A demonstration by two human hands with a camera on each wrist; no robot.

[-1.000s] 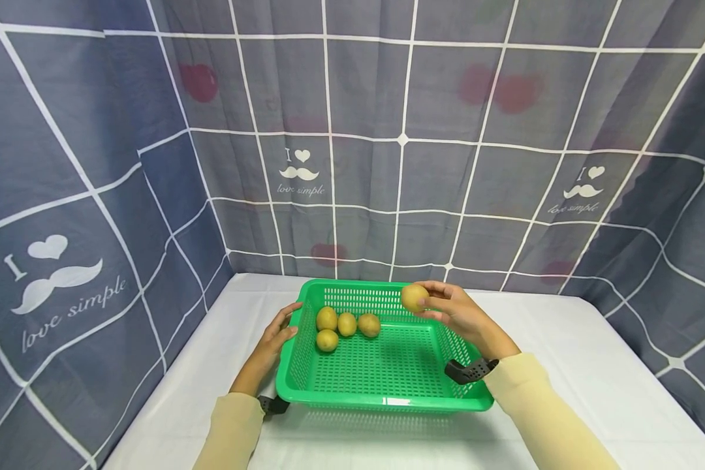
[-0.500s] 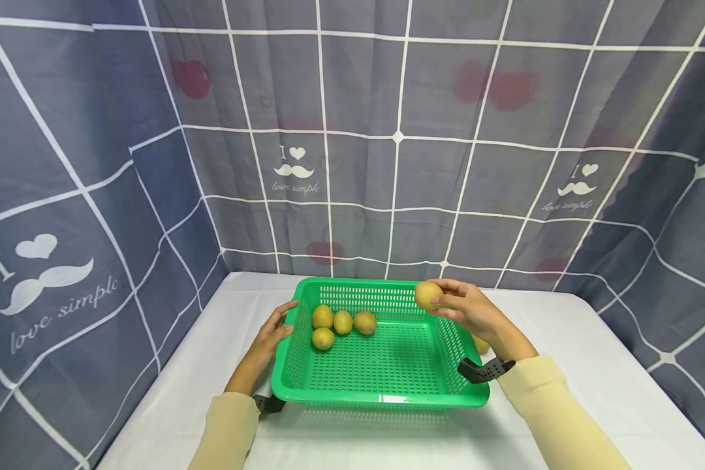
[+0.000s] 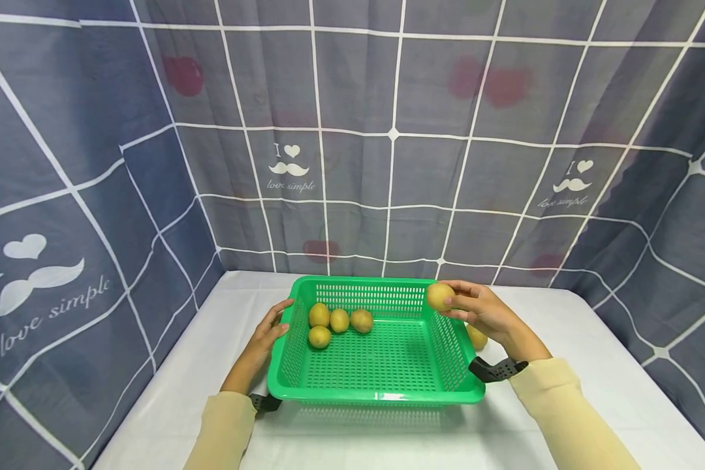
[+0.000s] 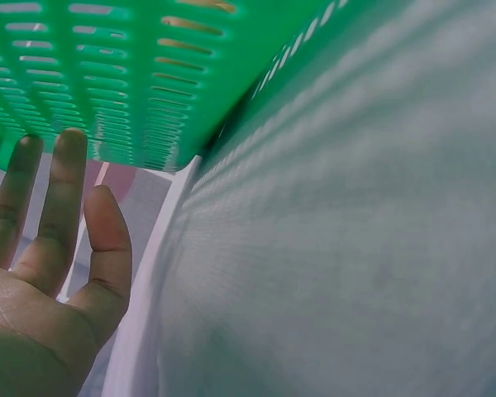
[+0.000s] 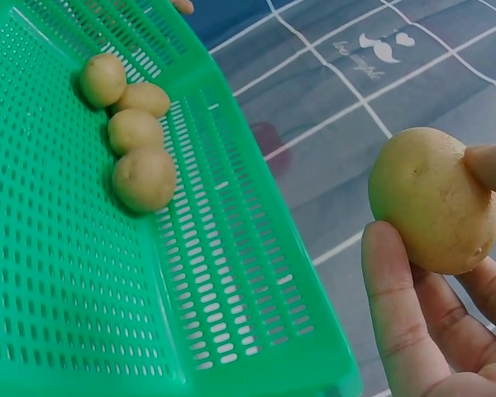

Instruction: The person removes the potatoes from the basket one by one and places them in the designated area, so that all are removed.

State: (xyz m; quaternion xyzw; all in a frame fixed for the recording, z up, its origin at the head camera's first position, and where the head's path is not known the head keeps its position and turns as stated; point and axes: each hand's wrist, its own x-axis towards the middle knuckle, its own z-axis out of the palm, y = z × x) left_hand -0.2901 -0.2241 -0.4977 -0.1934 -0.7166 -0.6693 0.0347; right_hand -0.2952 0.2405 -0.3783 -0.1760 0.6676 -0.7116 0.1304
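Observation:
My right hand [image 3: 486,312] pinches a pale yellow potato [image 3: 440,296] over the right back corner of a green plastic basket [image 3: 382,396]. In the right wrist view, thumb and fingertips press the potato [image 5: 434,201] from opposite sides. Several other potatoes lie together in the basket's left back part, among them a browner potato [image 3: 361,320]. My left hand [image 3: 264,336] is at the basket's left side, thumb and fingertips right at the rim. The left wrist view shows its fingers [image 4: 66,178] nearly straight, tips against the slotted wall.
Another potato [image 3: 476,337] lies on the white tablecloth [image 3: 570,385] just right of the basket, partly hidden by the right hand. A grey-blue curtain [image 3: 358,163] with white grid lines encloses the back and both sides.
My right hand has carried the potato rightward, from over the basket's inside to its right back corner. The potato outside the basket has come into view. My left hand stays at the rim.

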